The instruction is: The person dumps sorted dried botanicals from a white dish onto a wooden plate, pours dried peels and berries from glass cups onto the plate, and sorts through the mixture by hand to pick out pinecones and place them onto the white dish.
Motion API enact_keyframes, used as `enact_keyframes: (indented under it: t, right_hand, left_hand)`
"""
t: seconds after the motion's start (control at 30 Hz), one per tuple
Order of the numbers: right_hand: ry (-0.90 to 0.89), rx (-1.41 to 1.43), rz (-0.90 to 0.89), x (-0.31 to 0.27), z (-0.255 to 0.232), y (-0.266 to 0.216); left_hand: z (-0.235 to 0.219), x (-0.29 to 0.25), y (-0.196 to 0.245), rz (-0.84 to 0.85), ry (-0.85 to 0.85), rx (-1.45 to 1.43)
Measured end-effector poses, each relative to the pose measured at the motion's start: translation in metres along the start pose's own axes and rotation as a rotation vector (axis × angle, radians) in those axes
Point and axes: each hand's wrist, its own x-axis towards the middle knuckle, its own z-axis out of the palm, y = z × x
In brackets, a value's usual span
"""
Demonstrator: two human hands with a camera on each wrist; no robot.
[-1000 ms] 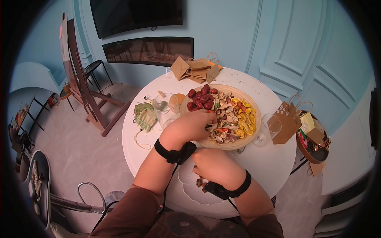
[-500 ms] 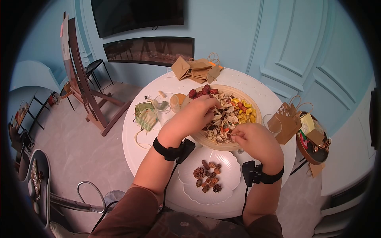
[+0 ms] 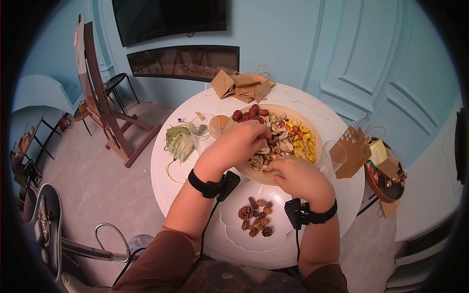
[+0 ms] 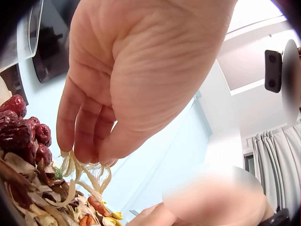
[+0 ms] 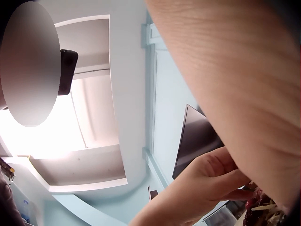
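Note:
A round wooden tray (image 3: pixel 316 129) holds dark red dates (image 3: pixel 255 110), pale dried slices (image 3: pixel 283 138) and yellow dried pieces (image 3: pixel 307 146). Over its left part, my left hand (image 3: pixel 237 144) points its fingers down; in the left wrist view that hand (image 4: pixel 136 70) pinches a tuft of pale thin strands (image 4: pixel 87 173) above the dried pieces. My right hand (image 3: pixel 303 179) is at the tray's near edge, fingertips at the pale slices; whether it holds any is hidden. Below the tray, a white scalloped plate (image 3: pixel 283 234) carries pine cones (image 3: pixel 245 212) of different sizes.
Left of the tray are clear glasses (image 3: pixel 214 126) and a green pouch (image 3: pixel 179 142). Another glass (image 3: pixel 335 155) stands at the right, beside a brown paper bag (image 3: pixel 351 151). Folded paper bags (image 3: pixel 240 85) lie at the table's far edge.
My right hand has moved from above the plate to the tray, then slightly left along its near edge. The left hand has lifted slightly and shifted; the pine cones came into view.

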Motion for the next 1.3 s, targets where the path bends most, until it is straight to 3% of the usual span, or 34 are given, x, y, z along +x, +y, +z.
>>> enact_keyframes:
  t: [0.37, 0.63, 0.77, 0.87, 0.93, 1.03, 1.1, 1.3]
  right_hand:
    - [0.156, 0.071, -0.006, 0.002, -0.005, 0.007]
    - [0.205, 0.066, 0.045, 0.002, -0.010, 0.008]
    - [0.219, 0.041, 0.072, 0.000, -0.013, 0.007]
    - [0.213, 0.038, 0.075, 0.000, -0.015, 0.006]
    - [0.215, 0.039, 0.066, 0.001, -0.014, 0.007]
    - [0.234, 0.038, 0.016, 0.001, -0.013, 0.011]
    - [0.193, 0.083, 0.113, 0.001, -0.014, 0.011]
    - [0.154, 0.064, 0.091, 0.003, -0.006, 0.017]
  left_hand:
    - [0.004, 0.000, -0.003, 0.039, 0.072, 0.040]
    - [0.009, 0.003, -0.001, 0.013, 0.071, -0.158]
    - [0.007, 0.002, -0.004, 0.048, 0.090, -0.032]
    - [0.004, 0.000, -0.002, 0.018, 0.027, 0.106]
    - [0.003, -0.003, 0.003, -0.136, -0.129, 0.132]
    - [0.006, -0.006, -0.003, -0.168, -0.234, 0.176]
    - [0.006, -0.007, -0.001, -0.184, -0.232, 0.168]
    - [0.013, -0.004, -0.002, -0.169, -0.202, 0.163]
